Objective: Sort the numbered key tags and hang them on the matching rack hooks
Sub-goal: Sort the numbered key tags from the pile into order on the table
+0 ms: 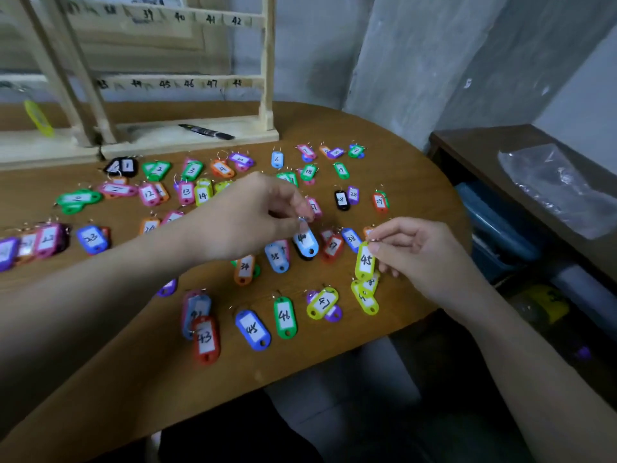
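The right hand (pixel 414 252) pinches the ring of yellow-green tag 45 (pixel 365 262), hanging long-axis down at lower right, while the left hand (pixel 253 215) pinches light-blue tag 40 (pixel 306 241); the rack's 45 hook (pixel 164 84) lies far upper left.

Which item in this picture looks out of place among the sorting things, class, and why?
The black marker pen lies slantwise on the wooden rack's base, where tags would hang. One yellow key tag hangs at the rack's far left, while the other visible hooks are bare and the rest lie on the table.
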`<state>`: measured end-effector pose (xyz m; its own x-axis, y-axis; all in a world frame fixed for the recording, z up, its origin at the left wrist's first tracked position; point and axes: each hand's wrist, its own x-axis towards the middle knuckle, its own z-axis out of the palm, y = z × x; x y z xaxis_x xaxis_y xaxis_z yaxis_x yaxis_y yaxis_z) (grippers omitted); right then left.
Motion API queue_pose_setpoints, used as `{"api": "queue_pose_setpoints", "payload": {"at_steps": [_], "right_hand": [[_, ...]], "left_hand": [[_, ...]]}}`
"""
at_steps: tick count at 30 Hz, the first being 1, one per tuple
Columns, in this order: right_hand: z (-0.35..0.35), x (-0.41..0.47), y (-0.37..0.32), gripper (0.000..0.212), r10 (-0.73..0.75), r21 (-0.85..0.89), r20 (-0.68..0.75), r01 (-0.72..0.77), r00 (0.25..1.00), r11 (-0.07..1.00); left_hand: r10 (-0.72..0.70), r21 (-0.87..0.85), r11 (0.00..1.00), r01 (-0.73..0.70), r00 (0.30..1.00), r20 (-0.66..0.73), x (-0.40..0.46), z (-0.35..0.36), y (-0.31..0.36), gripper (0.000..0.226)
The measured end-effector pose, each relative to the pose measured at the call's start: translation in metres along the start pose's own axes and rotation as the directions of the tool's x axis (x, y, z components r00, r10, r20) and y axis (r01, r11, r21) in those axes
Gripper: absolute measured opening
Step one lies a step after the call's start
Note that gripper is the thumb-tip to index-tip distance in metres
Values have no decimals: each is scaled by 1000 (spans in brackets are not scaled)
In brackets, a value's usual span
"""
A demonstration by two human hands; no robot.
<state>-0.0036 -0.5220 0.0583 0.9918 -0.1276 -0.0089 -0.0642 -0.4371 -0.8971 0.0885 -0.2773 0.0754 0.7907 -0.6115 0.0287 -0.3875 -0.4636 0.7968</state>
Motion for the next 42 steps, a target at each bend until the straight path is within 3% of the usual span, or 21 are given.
{"api": "queue_pose_setpoints", "payload": {"at_steps": [12,18,31,36,42], "right_hand": [[67,-41,-27,13,-50,-6,142,51,989,999],[97,-44,-32,8,-57,-33,194,65,979,997],[125,-38,-44,7,-203,-314,173,250,964,916],[140,-32,-67,9,-292,-246,174,328,941,912],[194,-31,-94,11,-364,-175,282,421,887,890]], "left_hand": [[-51,88,994,56,997,-65,-69,-10,-16,5],[-80,52,995,85,992,-101,-100,-18,-32,7],[-136,102,982,158,973,-188,-162,-63,-58,7],[-187,133,967,215,962,-197,-193,-96,-64,8],[-249,121,946,300,915,-317,-250,-128,-79,5]]}}
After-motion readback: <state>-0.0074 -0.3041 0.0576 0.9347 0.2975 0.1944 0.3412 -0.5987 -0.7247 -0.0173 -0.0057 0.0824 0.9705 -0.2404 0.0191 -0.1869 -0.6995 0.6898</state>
